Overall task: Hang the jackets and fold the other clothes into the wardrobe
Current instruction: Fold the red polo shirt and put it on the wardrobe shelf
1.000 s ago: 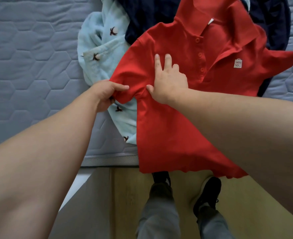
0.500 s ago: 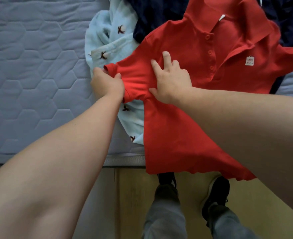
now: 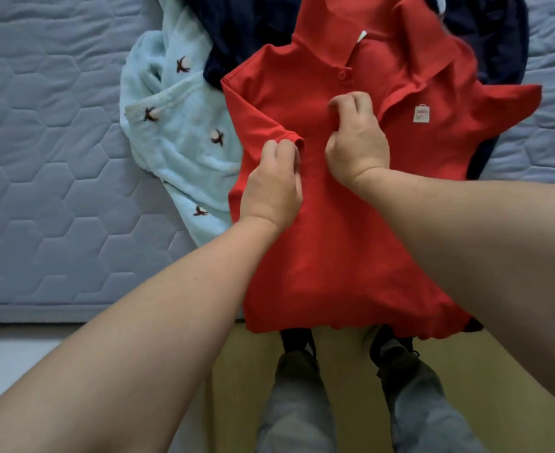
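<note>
The red polo shirt (image 3: 335, 256) lies face up on the bed (image 3: 57, 158), on top of a pale blue garment (image 3: 184, 148) and a navy garment (image 3: 236, 31), and the step in hand looks like the first fold: bringing one side in toward the placket. The left hand (image 3: 271, 188) pinches the cuff of the folded sleeve (image 3: 263, 122), which is turned in across the chest. The right hand (image 3: 356, 142) sits just beside it with fingers curled down onto the front; whether it grips a tuck of cloth or only presses with the knuckles I cannot tell from this angle. To do this well, the left hand should lay the cuff flat and square, so the outer crease runs straight from shoulder to hem (image 3: 335, 322), while the right hand holds the middle from sliding on the loose clothes underneath. The spread sleeve (image 3: 504, 106) needs a matching fold. The hem hangs over the bed's edge above the floor (image 3: 243, 371) and the person's shoes (image 3: 297, 341), so the shirt could slip off if tugged nearer. There is bare mattress to the left, and sliding the shirt there would probably give a firmer, flatter base.
</note>
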Motion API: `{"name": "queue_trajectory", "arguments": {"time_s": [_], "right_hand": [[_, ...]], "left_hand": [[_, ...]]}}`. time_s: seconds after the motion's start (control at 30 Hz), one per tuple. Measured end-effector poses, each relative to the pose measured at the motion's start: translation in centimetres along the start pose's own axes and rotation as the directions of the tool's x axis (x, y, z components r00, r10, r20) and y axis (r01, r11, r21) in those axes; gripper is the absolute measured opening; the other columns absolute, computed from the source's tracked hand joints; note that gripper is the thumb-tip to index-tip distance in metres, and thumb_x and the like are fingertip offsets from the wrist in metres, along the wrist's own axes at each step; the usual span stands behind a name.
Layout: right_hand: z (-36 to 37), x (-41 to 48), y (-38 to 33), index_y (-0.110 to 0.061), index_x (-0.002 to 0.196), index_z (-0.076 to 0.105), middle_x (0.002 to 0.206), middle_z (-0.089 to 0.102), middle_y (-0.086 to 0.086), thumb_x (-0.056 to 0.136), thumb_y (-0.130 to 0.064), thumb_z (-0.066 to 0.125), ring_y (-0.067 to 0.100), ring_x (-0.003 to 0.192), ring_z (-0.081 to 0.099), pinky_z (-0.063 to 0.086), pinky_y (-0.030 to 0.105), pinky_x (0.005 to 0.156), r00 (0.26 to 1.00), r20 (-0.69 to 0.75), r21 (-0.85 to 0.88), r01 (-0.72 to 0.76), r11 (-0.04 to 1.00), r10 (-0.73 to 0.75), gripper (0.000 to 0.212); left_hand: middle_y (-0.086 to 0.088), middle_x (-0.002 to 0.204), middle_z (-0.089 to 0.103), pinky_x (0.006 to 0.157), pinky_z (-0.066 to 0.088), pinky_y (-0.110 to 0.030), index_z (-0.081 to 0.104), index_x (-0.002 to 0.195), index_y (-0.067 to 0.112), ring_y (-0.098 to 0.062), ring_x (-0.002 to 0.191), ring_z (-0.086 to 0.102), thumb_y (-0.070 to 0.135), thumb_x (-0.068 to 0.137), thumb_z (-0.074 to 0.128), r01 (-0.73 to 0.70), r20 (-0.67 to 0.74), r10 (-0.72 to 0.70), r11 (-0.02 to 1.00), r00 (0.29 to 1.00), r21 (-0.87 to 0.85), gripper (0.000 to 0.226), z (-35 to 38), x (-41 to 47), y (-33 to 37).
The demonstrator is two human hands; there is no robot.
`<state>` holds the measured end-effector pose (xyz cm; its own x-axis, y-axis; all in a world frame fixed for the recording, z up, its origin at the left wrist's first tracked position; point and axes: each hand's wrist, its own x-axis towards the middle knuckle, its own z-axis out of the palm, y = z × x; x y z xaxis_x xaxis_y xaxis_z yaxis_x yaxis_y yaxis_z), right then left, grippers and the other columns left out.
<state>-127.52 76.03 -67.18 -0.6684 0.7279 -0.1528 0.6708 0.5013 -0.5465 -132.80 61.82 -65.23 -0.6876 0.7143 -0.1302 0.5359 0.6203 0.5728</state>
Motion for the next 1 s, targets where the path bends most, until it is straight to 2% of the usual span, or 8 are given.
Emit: {"name": "queue_trajectory", "arguments": {"time_s": [0.13,0.3,0.43,0.57,0.67,0.77,0.87,1.0], "right_hand": [[-2.7,0.1,4.5,-0.017,0.120,0.057,0.125,0.048,0.010,0.084,-0.009,0.046,0.031,0.109,0.055,0.046,0.042,0.078,0.992,-0.117,0.025,-0.051,0.998,0.054,0.038],[-6.9,1.3,11.4,-0.014,0.116,0.057,0.122,0.051,0.013,0.083,-0.013,0.047,0.033,0.114,0.051,0.038,0.042,0.091,0.908,-0.284,0.044,-0.309,0.950,0.309,0.035],[-10.1,4.0,17.2,-0.024,0.130,0.050,0.136,0.046,0.003,0.078,-0.014,0.050,0.025,0.128,0.045,0.033,0.042,0.100,0.713,-0.347,0.080,-0.624,0.777,0.609,0.053],[-11.7,6.4,22.1,-0.030,0.144,0.040,0.148,0.042,0.000,0.073,-0.026,0.057,0.024,0.137,0.040,0.029,0.043,0.111,0.688,-0.086,0.155,-0.705,0.692,0.721,0.074],[-12.4,7.2,23.6,-0.023,0.122,0.062,0.125,0.064,0.005,0.078,-0.039,0.060,0.027,0.119,0.058,0.044,0.040,0.104,0.737,0.121,0.295,-0.666,0.685,0.665,0.047],[-13.3,7.1,23.7,-0.017,0.096,0.069,0.098,0.073,0.003,0.073,-0.037,0.071,0.022,0.092,0.066,0.054,0.037,0.087,0.782,0.122,0.456,-0.591,0.665,0.611,0.031],[-14.1,7.4,23.7,-0.009,0.084,0.069,0.080,0.070,0.008,0.065,-0.013,0.081,0.019,0.073,0.063,0.054,0.035,0.068,0.756,0.238,0.752,-0.541,0.377,0.610,0.023],[-15.6,8.0,24.0,-0.018,0.086,0.062,0.077,0.069,0.004,0.067,0.006,0.075,0.018,0.068,0.066,0.052,0.029,0.062,0.718,0.413,0.820,-0.561,0.114,0.560,0.033]], "left_hand": [[-0.013,0.121,0.050,0.079,0.045,-0.045,0.046,0.121,0.012,-0.040,0.102,0.062,0.034,0.096,0.056,0.147,0.209,-0.241,0.912,0.948,0.383,0.034,3.2,1.7,3.1],[-0.010,0.106,0.057,0.072,0.043,-0.044,0.053,0.110,0.014,-0.034,0.087,0.062,0.032,0.092,0.055,-0.149,0.091,0.121,0.884,0.988,0.443,0.026,6.2,3.6,10.1],[-0.012,0.116,0.058,0.070,0.044,-0.047,0.059,0.117,0.010,-0.036,0.091,0.059,0.018,0.092,0.050,-0.418,0.204,0.366,0.810,0.908,0.410,0.028,9.4,6.9,14.6],[-0.009,0.132,0.053,0.072,0.044,-0.045,0.054,0.126,0.014,-0.033,0.097,0.058,0.014,0.093,0.045,-0.569,0.308,0.480,0.661,0.822,0.490,0.034,12.5,11.5,17.5],[-0.012,0.122,0.054,0.065,0.039,-0.043,0.054,0.120,0.013,-0.037,0.093,0.060,0.011,0.088,0.048,-0.474,0.302,0.365,0.652,0.880,0.592,0.033,13.2,14.0,18.8],[-0.015,0.128,0.051,0.067,0.031,-0.042,0.050,0.124,0.011,-0.040,0.091,0.062,0.011,0.084,0.047,-0.301,0.235,0.191,0.677,0.953,0.671,0.040,13.8,15.1,19.6],[-0.015,0.153,0.034,0.070,0.031,-0.040,0.039,0.142,0.013,-0.040,0.092,0.064,0.014,0.084,0.048,-0.207,0.182,0.111,0.694,0.977,0.689,0.059,14.3,15.7,20.1],[-0.007,0.164,0.018,0.073,0.040,-0.042,0.023,0.155,0.016,-0.041,0.099,0.063,0.009,0.086,0.048,-0.250,0.245,0.110,0.706,0.963,0.663,0.074,14.3,17.2,20.7]]}}
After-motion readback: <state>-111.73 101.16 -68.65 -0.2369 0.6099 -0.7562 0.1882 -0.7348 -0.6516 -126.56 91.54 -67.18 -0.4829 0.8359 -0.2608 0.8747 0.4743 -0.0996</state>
